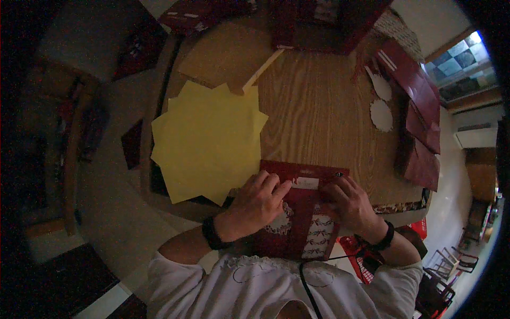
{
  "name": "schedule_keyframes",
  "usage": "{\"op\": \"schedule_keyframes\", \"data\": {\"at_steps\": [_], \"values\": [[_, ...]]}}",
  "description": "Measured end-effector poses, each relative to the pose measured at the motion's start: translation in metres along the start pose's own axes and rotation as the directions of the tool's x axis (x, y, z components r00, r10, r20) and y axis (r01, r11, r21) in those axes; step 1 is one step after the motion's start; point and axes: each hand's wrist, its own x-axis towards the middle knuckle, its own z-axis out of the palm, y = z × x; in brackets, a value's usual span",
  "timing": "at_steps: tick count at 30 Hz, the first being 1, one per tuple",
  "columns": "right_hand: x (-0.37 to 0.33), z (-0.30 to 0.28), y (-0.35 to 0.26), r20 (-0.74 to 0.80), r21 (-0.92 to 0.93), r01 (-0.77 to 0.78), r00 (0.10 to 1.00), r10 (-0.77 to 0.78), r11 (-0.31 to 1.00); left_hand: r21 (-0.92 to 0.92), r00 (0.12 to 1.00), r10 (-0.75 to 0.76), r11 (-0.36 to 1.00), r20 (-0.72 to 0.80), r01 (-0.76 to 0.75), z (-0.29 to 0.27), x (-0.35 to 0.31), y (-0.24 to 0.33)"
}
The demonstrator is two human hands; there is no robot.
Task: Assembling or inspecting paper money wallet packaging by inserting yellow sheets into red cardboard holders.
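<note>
A dark red flat paper piece (293,239), like a bag or folder, lies over the table's near edge and hangs toward my lap. It bears white lace-like patterns and a small white label (305,183) near its top. My left hand (258,199) is on its left side, fingers curled and pressed together, the fingertips touching the label's left end. My right hand (348,202) grips the upper right part with bent fingers; its thumb is hidden. Beside my left hand, yellow paper sheets (207,141) lie fanned into a jagged-edged star shape.
The wood-grain table (308,106) carries a pale narrow strip (263,72), white scalloped paper cutouts (381,116) and dark red paper pieces (419,114) along the right. A large dark red box-like item (329,32) stands at the far edge. Chairs (446,263) are off to the right.
</note>
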Motion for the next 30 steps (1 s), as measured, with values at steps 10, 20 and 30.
{"op": "schedule_keyframes", "data": {"at_steps": [10, 20, 30], "values": [[-0.004, -0.019, 0.009, 0.049, -0.058, 0.012, 0.999, -0.01, 0.998, -0.021, 0.999, -0.006, 1.0, 0.053, 0.007, -0.008, 0.001, -0.006], [-0.003, -0.016, 0.024, 0.151, 0.049, -0.082, 0.986, 0.074, 0.995, -0.037, 0.996, 0.016, 0.999, 0.092, -0.012, -0.005, 0.006, -0.004], [-0.02, -0.017, 0.024, 0.027, 0.149, -0.237, 0.971, 0.236, 0.96, 0.016, 1.0, 0.03, 0.999, 0.001, -0.03, -0.004, 0.005, -0.006]]}}
